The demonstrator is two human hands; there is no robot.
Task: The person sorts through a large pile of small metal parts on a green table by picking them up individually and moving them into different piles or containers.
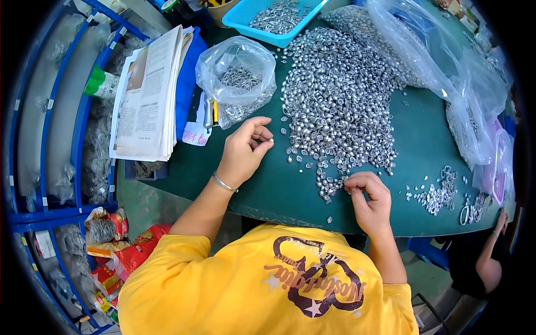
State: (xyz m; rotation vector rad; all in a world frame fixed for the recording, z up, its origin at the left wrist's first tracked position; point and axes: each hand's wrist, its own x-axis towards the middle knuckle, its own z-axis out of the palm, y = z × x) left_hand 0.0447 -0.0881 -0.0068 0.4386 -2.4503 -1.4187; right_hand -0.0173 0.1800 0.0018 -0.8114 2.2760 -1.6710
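A large heap of small silvery teardrop-shaped metal pieces (pixel 340 100) spreads over the green tabletop in front of me. My left hand (pixel 244 149) is raised left of the heap, with thumb and forefinger pinched together. A tiny pale speck shows at those fingertips, too small to name. At the heap's near edge, my right hand (pixel 369 202) has its fingers curled and the thumb drawn in, with the fingertips by a few loose pieces. Whatever sits between them is hidden. A clear plastic bag (pixel 206 70) holding similar metal parts stands open beyond my left hand.
A light-blue basket (pixel 237 19) of metal parts stands at the back. Stacked papers (pixel 148 100) lean against a blue bin at left. Large plastic bags (pixel 424 44) lie at back right. Small shiny parts (pixel 438 195) lie at right, near another person's arm (pixel 491 251).
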